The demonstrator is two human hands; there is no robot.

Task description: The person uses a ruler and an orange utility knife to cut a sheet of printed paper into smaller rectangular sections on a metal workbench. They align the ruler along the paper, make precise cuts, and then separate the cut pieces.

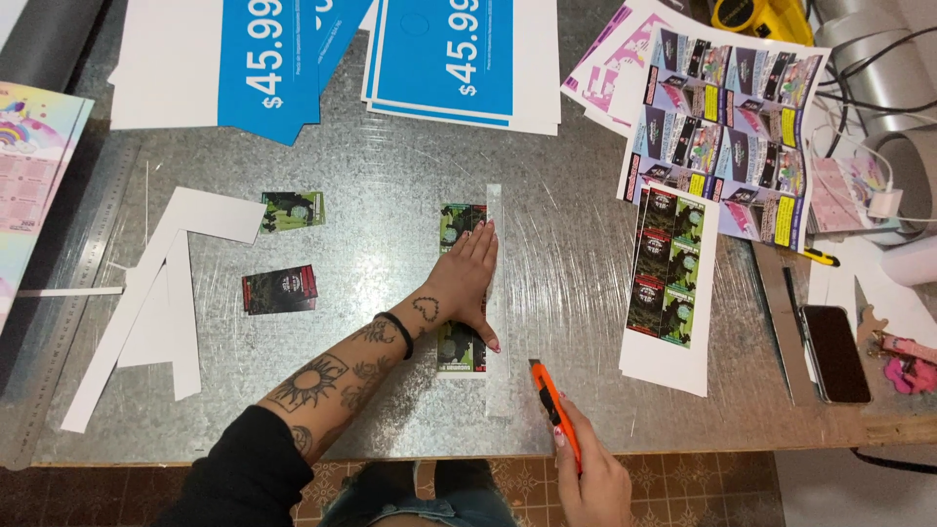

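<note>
The left hand [467,283] lies flat, fingers spread, pressing a strip of dark printed cards [461,293] onto the galvanised metal tabletop [390,156] near the centre of the view. Its fingertips also rest against a clear ruler [495,293] that runs from twelve to six o'clock just along the strip's three o'clock edge. The right hand [590,468], at five o'clock from the strip, is closed around an orange utility knife [553,405], whose tip points toward eleven o'clock and sits just beside the ruler's lower end; whether the blade touches the surface I cannot tell.

At nine o'clock from the strip lie two single cut cards [283,249] and white paper offcuts [156,303]. At three o'clock lies a sheet of uncut dark cards [673,283]; beyond it, a black phone [835,353]. Blue price posters [390,59] sit at twelve o'clock.
</note>
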